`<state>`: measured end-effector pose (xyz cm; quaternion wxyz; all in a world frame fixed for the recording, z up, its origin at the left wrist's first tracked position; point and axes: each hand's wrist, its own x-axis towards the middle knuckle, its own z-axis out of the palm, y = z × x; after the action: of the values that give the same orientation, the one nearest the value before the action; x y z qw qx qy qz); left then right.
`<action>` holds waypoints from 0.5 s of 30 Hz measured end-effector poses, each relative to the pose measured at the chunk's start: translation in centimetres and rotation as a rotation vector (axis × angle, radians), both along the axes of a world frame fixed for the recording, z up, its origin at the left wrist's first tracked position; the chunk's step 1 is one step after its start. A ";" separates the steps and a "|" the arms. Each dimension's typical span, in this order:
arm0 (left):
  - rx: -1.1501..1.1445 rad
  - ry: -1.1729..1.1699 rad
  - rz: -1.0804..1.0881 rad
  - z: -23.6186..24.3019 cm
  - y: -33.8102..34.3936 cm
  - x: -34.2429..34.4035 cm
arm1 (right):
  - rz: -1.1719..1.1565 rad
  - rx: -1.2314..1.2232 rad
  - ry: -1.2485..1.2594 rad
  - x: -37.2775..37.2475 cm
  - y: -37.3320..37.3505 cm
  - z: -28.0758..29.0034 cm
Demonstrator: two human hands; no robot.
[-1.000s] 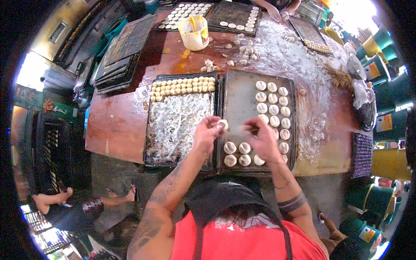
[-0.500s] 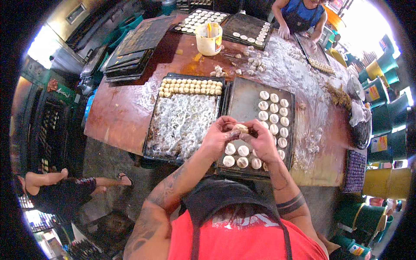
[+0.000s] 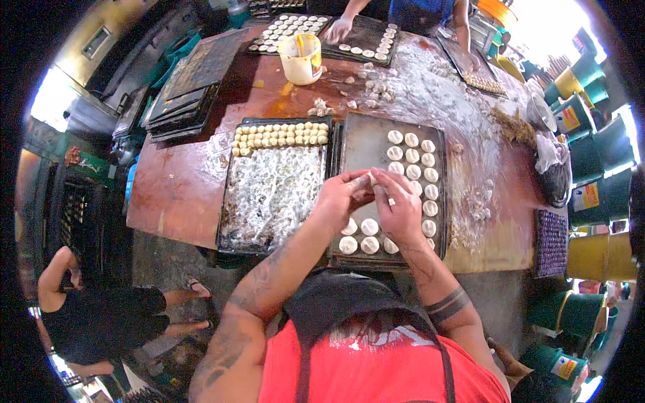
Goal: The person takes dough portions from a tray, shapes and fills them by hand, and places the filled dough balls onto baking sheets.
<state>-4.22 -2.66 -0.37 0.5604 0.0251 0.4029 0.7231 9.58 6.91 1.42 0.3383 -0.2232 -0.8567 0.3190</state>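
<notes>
Floury reddish desk [image 3: 171, 195] here, with green and yellow tubs [image 3: 601, 258] along the right. Our left hand [image 3: 344, 199] and right hand [image 3: 399, 207] are together, both pinching a small pale dough piece [image 3: 373, 181], mostly hidden, above the dark tray [image 3: 359, 149] on the right, where flattened rounds [image 3: 412, 155] sit in rows. Just left of it there's a floury tray [image 3: 272, 195] with little dough balls [image 3: 289, 136] lined up across its far end

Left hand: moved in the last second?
Yes: the left hand has moved right relative to the right-hand tray, now over its left edge.
</notes>
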 end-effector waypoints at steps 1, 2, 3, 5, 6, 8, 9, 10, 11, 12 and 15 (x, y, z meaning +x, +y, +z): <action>-0.009 0.029 0.016 -1.9 0.0 -0.6 | 0.046 0.025 -0.074 0.5 0.4 -0.4; -0.010 0.025 0.010 -1.7 0.0 -0.4 | 0.085 0.046 -0.148 0.7 0.7 -0.3; -0.013 0.096 -0.043 -1.6 -0.1 0.0 | 0.076 0.034 -0.120 0.8 0.8 -0.2; 0.080 0.066 -0.165 -0.3 0.0 1.3 | 0.199 -0.046 -0.120 0.6 1.9 0.4; 0.173 0.021 -0.223 -1.2 0.5 2.0 | 0.326 -0.124 -0.115 0.5 2.4 0.6; 0.225 -0.181 -0.289 -1.2 0.3 2.1 | 0.344 -0.118 -0.088 0.9 3.4 -1.1; 0.222 -0.187 -0.293 -1.4 0.4 2.6 | 0.305 -0.063 -0.103 1.0 3.7 -1.5; 0.171 -0.174 -0.300 -1.7 0.4 3.2 | 0.266 -0.009 -0.119 1.2 3.9 -2.0; 0.120 -0.161 -0.298 -2.0 0.4 3.5 | 0.191 -0.044 -0.022 1.4 3.2 -2.5; 0.117 -0.169 -0.303 -2.4 0.7 3.8 | 0.185 -0.049 -0.029 1.6 2.8 -3.7; -0.045 0.071 -0.047 -3.2 1.0 3.2 | 0.085 -0.506 0.013 1.8 0.7 -6.1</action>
<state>-1.02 -1.66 -3.58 0.5630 0.0476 0.4378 0.6994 11.35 7.66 -4.69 0.2635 -0.2624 -0.7560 0.5387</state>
